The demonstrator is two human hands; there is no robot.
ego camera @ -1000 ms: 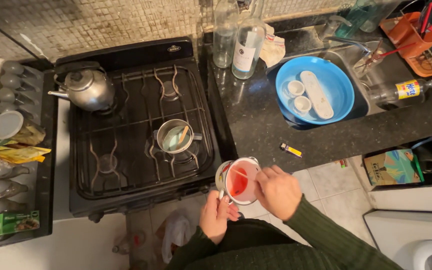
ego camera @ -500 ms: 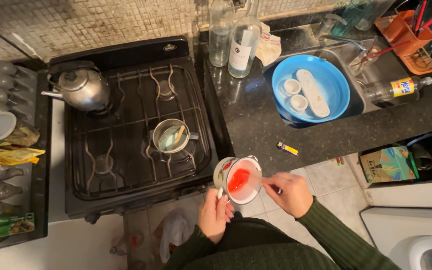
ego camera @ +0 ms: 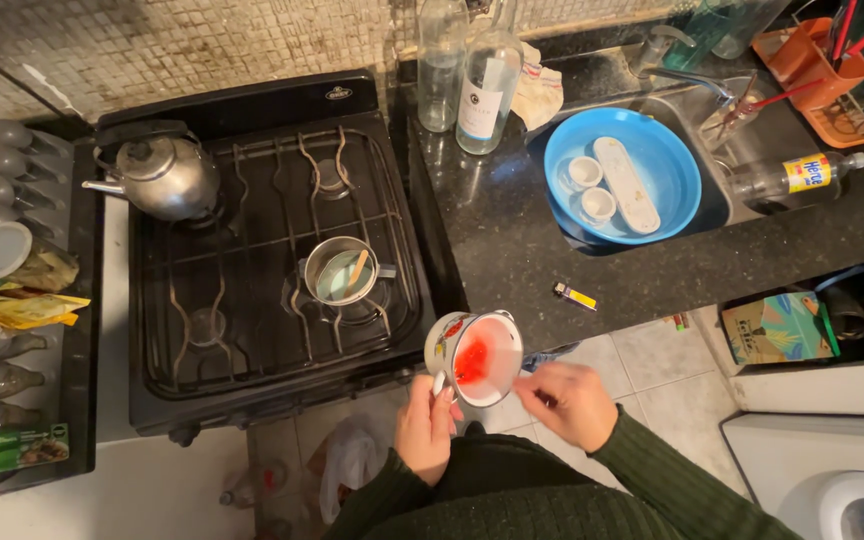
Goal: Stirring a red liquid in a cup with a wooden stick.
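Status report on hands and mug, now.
Left hand grips mug by handle, red liquid inside. Right hand at mug rim, fingers pinched. Small pot sits apart on stove.

Before you: a speckled black stone countertop (ego camera: pixel 512 250) bearing two clear glass bottles (ego camera: pixel 464 70), a crumpled white cloth (ego camera: pixel 540 90), a round blue plastic basin (ego camera: pixel 667 165) and a small yellow-and-black lighter (ego camera: pixel 575 295), beside a black four-burner gas stove (ego camera: pixel 262 250) carrying a steel kettle (ego camera: pixel 162 175) and a small steel saucepan (ego camera: pixel 337 270).

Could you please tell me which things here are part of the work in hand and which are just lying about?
In hand: left hand, mug with red stuff, right hand, small pot on the stove.
Lying about: kettle, blue bowl, lighter, bottles.
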